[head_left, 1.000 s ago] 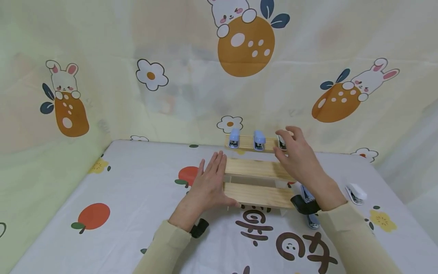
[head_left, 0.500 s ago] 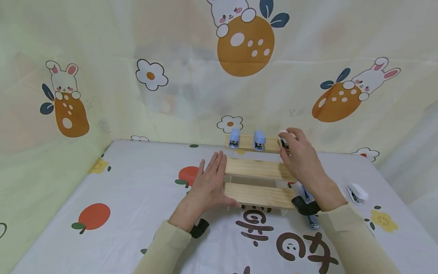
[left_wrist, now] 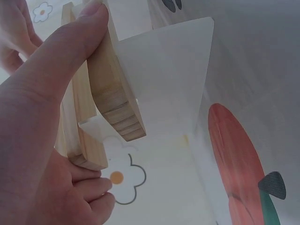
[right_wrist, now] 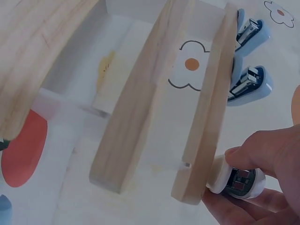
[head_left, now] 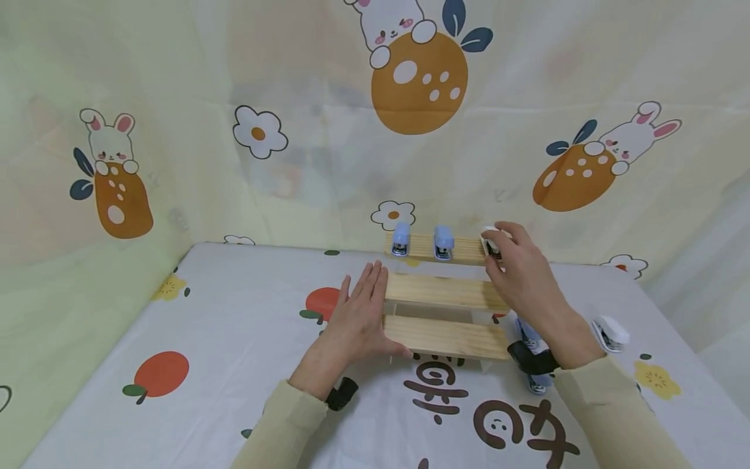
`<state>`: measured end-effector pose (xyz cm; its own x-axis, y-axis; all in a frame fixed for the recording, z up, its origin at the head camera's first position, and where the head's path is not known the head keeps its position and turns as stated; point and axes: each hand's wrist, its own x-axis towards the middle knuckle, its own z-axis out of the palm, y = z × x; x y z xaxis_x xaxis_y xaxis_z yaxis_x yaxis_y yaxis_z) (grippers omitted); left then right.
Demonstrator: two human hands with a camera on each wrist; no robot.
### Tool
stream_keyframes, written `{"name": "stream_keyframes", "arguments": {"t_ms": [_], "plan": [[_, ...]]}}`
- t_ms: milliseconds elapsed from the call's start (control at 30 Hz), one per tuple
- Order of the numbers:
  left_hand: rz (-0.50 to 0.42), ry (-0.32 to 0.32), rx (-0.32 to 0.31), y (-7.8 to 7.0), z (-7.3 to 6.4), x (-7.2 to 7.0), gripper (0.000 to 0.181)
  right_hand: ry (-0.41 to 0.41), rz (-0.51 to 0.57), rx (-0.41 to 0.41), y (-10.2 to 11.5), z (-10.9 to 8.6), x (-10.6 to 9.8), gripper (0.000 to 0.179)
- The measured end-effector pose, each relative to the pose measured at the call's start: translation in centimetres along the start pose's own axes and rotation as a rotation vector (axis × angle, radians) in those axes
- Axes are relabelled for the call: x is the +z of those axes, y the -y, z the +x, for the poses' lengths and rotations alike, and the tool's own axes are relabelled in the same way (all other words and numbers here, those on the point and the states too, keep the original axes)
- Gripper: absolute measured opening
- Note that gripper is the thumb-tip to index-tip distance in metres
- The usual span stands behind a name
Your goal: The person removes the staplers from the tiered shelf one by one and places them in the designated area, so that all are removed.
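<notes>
Squaring the white stapler (right_wrist: 239,182), pinched by the right grip (head_left: 524,273), at the right end of the rear plank (head_left: 419,246) is advised; straight-fingered left grip (head_left: 359,319) should steady the rack (head_left: 448,335).

Plain pale-beige long sleeves (head_left: 288,420); black wristbands (head_left: 343,393), one each side.

1. Pale cream fabric (head_left: 328,176) forms the back wall, printed with white rabbits (head_left: 631,142) hugging orange fruits (head_left: 419,88) and with white flowers (head_left: 260,132).
2. The left fabric side (head_left: 41,293) looks faintly greenish; the right side (head_left: 717,260) is whiter, with soft folds.
3. A white cloth (head_left: 234,319) covers the table, bearing red fruits (head_left: 161,374), yellow blossoms (head_left: 657,380) and brown lettering (head_left: 497,423).
4. Light falls soft and diffuse.
</notes>
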<state>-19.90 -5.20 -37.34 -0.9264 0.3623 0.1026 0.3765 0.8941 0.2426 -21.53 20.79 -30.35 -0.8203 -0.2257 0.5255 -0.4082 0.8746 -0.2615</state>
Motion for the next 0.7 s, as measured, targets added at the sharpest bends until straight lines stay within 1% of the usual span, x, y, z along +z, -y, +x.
{"name": "stream_keyframes", "arguments": {"t_ms": [367,700], "plan": [[-0.010,0.000,-0.005,-0.1,0.0,0.1,0.143,-0.005,0.006,0.002,0.1,-0.6,-1.4,0.036],[-0.010,0.006,-0.011,-0.1,0.0,0.1,0.143,-0.054,-0.013,-0.056,0.0,-2.0,-2.5,0.038]]}}
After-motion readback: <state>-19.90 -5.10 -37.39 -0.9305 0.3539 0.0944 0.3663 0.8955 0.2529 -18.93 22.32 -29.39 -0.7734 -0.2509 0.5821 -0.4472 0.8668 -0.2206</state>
